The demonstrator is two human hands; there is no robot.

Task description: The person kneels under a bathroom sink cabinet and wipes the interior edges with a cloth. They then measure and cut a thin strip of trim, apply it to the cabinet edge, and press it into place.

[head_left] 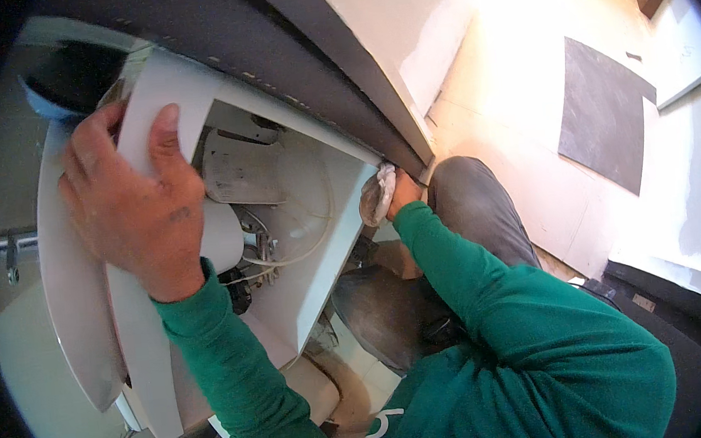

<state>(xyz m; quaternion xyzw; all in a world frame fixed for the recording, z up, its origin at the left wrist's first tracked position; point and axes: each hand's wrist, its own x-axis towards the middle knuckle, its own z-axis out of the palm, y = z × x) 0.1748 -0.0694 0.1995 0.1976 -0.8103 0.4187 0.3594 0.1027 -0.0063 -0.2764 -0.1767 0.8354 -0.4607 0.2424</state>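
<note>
White board (157, 81) on the left, clasped at its edge by the left hand (137, 213), grip narrow, with thumb on one face and fingers behind. Just right, white cabinet (316, 297) with pale hose (300, 257) inside. Farther right, at the cabinet's corner, crumpled whitish cloth (376, 196) bunched in the right hand (405, 193). At far right, dark grey sheet (605, 113) flat on the floor (507, 105).

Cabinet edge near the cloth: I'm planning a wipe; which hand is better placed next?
Likely the right hand: it holds the crumpled pale cloth beside the cabinet edge, while the left hand grips a white panel.
</note>
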